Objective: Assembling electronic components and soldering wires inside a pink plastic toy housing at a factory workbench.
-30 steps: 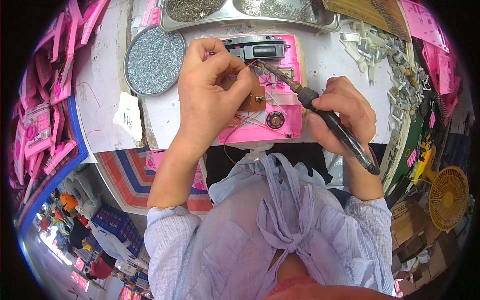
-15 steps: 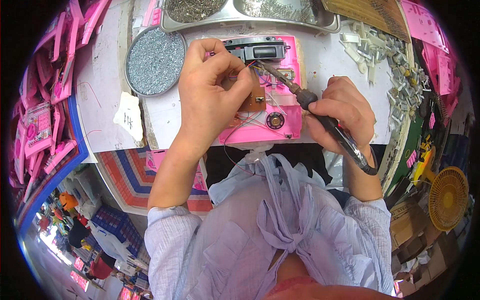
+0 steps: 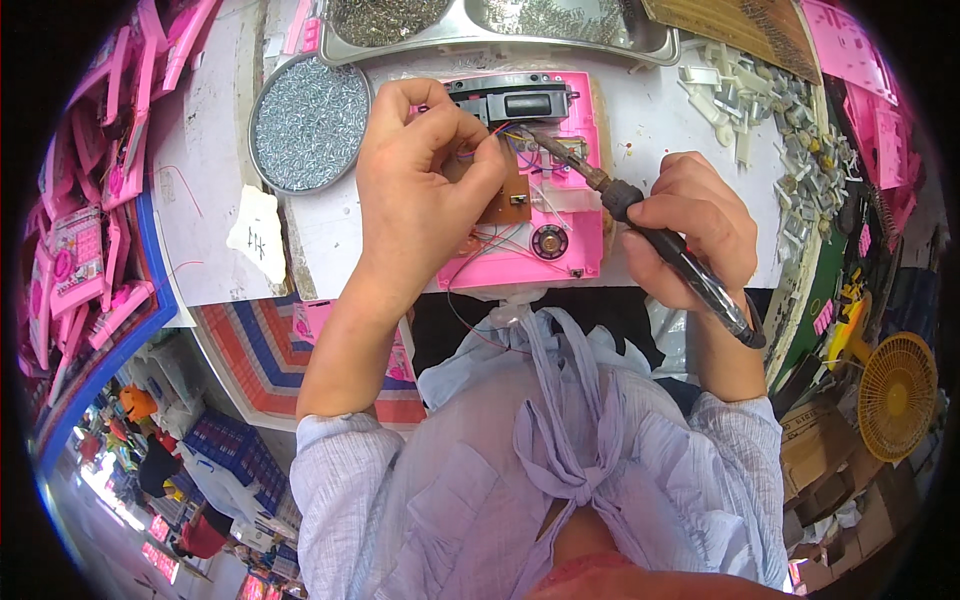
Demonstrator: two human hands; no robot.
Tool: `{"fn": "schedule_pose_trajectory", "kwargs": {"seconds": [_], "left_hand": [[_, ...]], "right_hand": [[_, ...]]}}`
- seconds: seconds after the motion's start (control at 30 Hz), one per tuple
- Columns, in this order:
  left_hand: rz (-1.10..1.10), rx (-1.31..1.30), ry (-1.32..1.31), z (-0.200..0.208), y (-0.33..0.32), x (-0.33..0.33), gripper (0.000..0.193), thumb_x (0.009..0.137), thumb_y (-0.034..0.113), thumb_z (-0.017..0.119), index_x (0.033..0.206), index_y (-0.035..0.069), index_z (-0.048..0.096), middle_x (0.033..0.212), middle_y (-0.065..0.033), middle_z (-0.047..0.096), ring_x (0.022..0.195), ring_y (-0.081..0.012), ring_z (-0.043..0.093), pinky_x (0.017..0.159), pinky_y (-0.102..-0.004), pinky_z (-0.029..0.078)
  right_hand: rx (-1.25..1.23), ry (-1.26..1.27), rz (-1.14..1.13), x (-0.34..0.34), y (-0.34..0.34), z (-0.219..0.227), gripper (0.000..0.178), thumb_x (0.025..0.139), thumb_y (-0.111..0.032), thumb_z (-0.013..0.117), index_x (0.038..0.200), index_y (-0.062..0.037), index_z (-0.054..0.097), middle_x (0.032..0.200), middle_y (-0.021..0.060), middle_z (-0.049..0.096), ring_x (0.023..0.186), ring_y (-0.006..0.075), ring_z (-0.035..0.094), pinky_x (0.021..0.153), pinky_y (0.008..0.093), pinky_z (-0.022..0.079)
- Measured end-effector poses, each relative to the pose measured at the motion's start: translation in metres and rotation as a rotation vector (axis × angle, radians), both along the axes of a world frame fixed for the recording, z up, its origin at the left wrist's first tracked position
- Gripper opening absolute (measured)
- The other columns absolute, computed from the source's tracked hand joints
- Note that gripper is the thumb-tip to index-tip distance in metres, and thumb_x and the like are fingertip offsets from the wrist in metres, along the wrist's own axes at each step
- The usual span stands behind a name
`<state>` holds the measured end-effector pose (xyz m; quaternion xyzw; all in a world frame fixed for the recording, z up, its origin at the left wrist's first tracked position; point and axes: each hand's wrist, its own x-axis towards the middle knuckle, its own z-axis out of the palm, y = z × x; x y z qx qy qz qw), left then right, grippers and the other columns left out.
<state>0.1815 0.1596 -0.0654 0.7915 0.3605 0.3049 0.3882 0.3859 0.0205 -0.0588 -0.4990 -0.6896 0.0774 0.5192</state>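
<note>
Circuit board: 9-o'clock part hidden by left hand. Metal tray, 12 o'clock: top cropped. Soldering iron: tip contact too small to tell.

Soldering iron — perhaps touching wires

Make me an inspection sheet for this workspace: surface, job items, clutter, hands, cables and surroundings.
Surface: white worktop, marked in places.
Job items: pink casing with a round speaker; brown circuit board over it, partly hidden.
Clutter: small metal pieces in a round dish; pale plastic parts scattered at right.
Hands: left hand, fingers bent over the board, grip hidden; right hand holds a soldering iron, tip near the board.
Cables: thin wires loose across the casing, one trailing past the worktop's near edge.
Surroundings: pink plastic pieces heaped at left; yellow fan at right.
</note>
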Motion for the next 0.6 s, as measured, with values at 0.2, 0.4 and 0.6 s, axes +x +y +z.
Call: {"fn": "schedule_pose_trajectory", "kwargs": {"seconds": [0.2, 0.4, 0.6], "left_hand": [[-0.011, 0.053, 0.033, -0.0011, -0.0007, 0.0016, 0.009, 0.072, 0.002, 0.076, 0.077, 0.002, 0.069, 0.100, -0.0126, 0.057, 0.081, -0.0238, 0.062, 0.070, -0.0348, 0.053], [-0.044, 0.170, 0.074, -0.0051, 0.0013, 0.0030, 0.007, 0.076, -0.002, 0.072, 0.080, -0.001, 0.067, 0.102, -0.0074, 0.054, 0.074, -0.0093, 0.058, 0.060, -0.0222, 0.048], [0.005, 0.136, 0.027, -0.0063, -0.0001, 0.0064, 0.012, 0.070, 0.002, 0.076, 0.076, 0.001, 0.066, 0.097, -0.0122, 0.057, 0.080, -0.0269, 0.061, 0.069, -0.0370, 0.052]], "right_hand": [[0.005, 0.009, 0.009, 0.0007, 0.0017, 0.0007, 0.037, 0.058, 0.003, 0.077, 0.093, -0.0029, 0.068, 0.063, 0.0060, 0.052, 0.054, 0.0243, 0.050, 0.053, 0.0350, 0.040], [-0.020, -0.036, 0.018, 0.0035, 0.0047, 0.0041, 0.035, 0.059, 0.002, 0.076, 0.092, -0.0027, 0.068, 0.063, 0.0054, 0.052, 0.054, 0.0244, 0.050, 0.054, 0.0347, 0.041], [-0.043, -0.046, 0.021, 0.0024, 0.0099, 0.0074, 0.033, 0.061, 0.002, 0.076, 0.092, -0.0036, 0.068, 0.067, 0.0059, 0.058, 0.055, 0.0249, 0.052, 0.055, 0.0348, 0.042]]}}
